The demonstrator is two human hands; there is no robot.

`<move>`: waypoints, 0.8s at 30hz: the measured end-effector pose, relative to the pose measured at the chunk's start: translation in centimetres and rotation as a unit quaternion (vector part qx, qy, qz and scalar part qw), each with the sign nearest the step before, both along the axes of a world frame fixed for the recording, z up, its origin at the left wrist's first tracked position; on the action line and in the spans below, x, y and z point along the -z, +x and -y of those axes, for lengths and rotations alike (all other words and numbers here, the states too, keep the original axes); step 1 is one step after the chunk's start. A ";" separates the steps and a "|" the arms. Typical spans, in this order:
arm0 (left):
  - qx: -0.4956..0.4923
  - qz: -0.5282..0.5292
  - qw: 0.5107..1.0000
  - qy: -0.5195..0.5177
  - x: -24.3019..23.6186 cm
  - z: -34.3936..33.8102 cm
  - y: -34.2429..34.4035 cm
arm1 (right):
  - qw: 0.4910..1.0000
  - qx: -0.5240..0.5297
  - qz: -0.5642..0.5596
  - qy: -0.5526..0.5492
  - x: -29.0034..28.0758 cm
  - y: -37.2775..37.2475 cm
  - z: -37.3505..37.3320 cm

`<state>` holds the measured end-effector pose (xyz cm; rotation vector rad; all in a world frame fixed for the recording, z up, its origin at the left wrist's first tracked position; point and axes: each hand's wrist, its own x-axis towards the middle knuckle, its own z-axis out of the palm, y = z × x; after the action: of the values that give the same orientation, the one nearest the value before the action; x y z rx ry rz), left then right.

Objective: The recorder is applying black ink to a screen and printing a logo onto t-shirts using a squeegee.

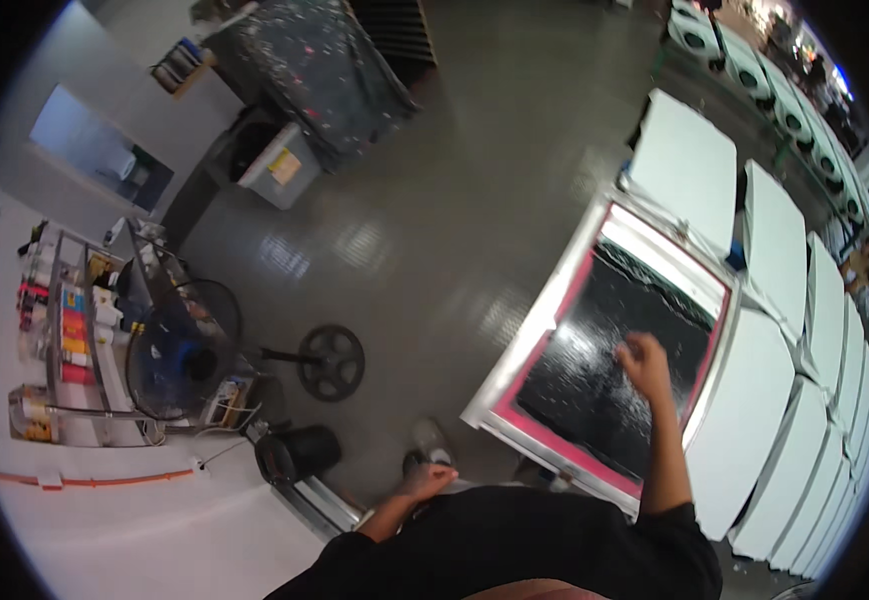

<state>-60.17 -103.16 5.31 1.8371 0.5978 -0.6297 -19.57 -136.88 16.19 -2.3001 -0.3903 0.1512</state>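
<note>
A screen-printing frame [517,392] with a pale metal rim lies tilted to my right. Pink tape borders its mesh, and glossy black ink [595,395] covers much of the middle. Over the inked area hangs my right hand [647,368], its fingers loosely bent and apart, with nothing visible in them. Whether it touches the ink I cannot tell. Close to my waist is my left hand [429,482], fingers loosely stretched, no object seen in it. One shoe [431,438] shows on the floor just beyond that hand.
White printing boards [685,165] stand in rows at the right, beside the frame. To the left are a pedestal fan [187,350] with a round base [332,362], a black bin [305,453] and a rack of colourful containers [75,335]. A grey tub [285,168] sits farther off.
</note>
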 end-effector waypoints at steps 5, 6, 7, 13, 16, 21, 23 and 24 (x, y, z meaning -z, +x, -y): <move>0.016 0.013 0.999 0.041 -0.2 -12.2 -4.3 | 0.999 0.007 -0.049 0.007 -0.9 -10.4 -12.1; 0.009 0.029 0.999 0.040 -0.8 -14.6 -5.1 | 1.000 -0.008 -0.025 0.005 -1.3 -11.7 -14.7; -0.018 0.045 0.997 0.060 -1.5 -17.1 -5.3 | 0.999 -0.022 -0.015 0.032 -1.8 -12.4 -17.5; -0.158 0.091 0.979 0.094 -3.6 -29.8 -5.3 | 0.994 -0.107 0.014 0.021 -6.2 -11.8 -28.9; -0.230 0.101 0.965 0.076 -2.8 -33.6 -3.3 | 0.992 -0.119 0.033 0.039 -7.3 -9.7 -33.0; -0.249 0.121 0.961 0.000 0.3 -38.1 1.9 | 0.987 -0.155 0.011 0.033 -4.8 -4.9 -40.4; -0.242 0.131 0.961 -0.013 1.8 -39.9 5.1 | 0.982 -0.190 0.008 -0.005 -2.3 -2.4 -44.3; -0.233 0.116 0.965 -0.033 2.6 -40.8 7.1 | 0.976 -0.217 -0.003 -0.005 -1.0 -1.1 -46.2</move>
<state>-53.04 -62.32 2.70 1.5984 0.8039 -0.1162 -20.64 -90.70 17.21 -2.1924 -0.8873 0.3754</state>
